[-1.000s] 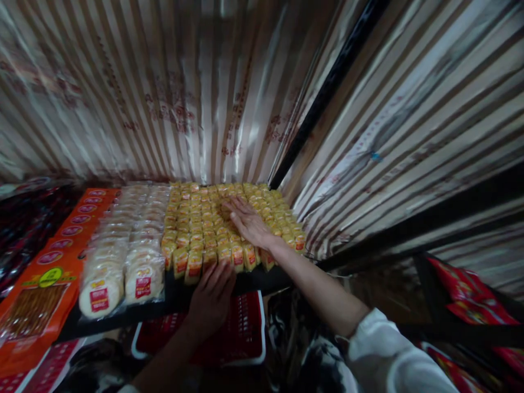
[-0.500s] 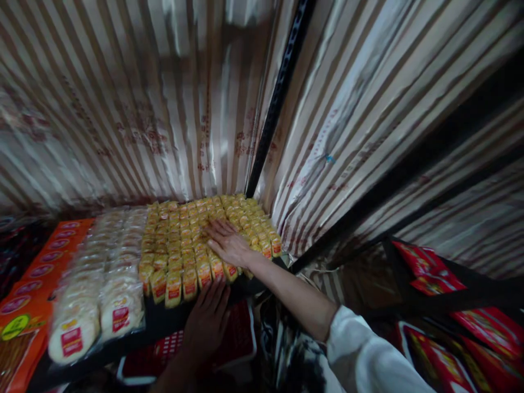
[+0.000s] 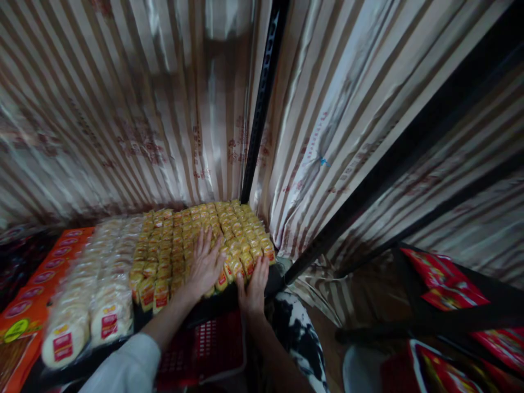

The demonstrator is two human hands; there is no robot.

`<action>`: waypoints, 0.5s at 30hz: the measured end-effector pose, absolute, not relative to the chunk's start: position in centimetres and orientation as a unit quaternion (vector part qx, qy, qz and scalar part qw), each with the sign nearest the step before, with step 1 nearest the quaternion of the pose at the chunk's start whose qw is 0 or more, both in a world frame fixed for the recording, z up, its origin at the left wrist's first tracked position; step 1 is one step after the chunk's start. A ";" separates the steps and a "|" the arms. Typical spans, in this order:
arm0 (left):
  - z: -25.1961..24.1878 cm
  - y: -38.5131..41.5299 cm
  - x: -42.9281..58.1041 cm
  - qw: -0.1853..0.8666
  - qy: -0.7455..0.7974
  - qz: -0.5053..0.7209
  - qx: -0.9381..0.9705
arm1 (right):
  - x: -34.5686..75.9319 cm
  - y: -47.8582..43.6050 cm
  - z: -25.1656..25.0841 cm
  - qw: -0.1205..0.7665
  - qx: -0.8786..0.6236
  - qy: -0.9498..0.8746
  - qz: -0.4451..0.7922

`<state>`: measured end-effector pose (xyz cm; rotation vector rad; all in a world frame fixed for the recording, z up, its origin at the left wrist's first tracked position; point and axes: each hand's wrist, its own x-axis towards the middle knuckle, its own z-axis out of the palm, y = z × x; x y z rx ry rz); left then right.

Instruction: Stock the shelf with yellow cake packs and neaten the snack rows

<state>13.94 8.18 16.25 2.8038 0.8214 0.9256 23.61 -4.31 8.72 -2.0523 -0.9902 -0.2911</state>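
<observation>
Several rows of small yellow snack packets (image 3: 192, 234) fill the right end of a dark shelf (image 3: 274, 275). My left hand (image 3: 204, 263) lies flat on top of the packets near their front, fingers spread, holding nothing. My right hand (image 3: 254, 286) rests at the shelf's front edge. Its stretched fingers touch the front row of packets at the right end. Its palm faces away from me and shows nothing gripped. A white sleeve (image 3: 123, 365) covers my left forearm.
Clear bags of round white cakes (image 3: 98, 295) lie left of the yellow packets, with orange packages (image 3: 24, 311) further left. A red basket (image 3: 204, 349) sits below the shelf. A black upright post (image 3: 262, 103) stands in the corner against striped wrapping. Red bags (image 3: 442, 278) fill a shelf at the right.
My right hand drew back from the top of the yellow packets to their front edge. My left hand rose from the shelf edge onto the packets. The view swung right.
</observation>
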 end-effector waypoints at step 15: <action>17.1 11.9 23.1 0.123 0.363 0.020 0.923 | 23.7 -2.8 7.3 0.359 -0.812 -0.406 -0.216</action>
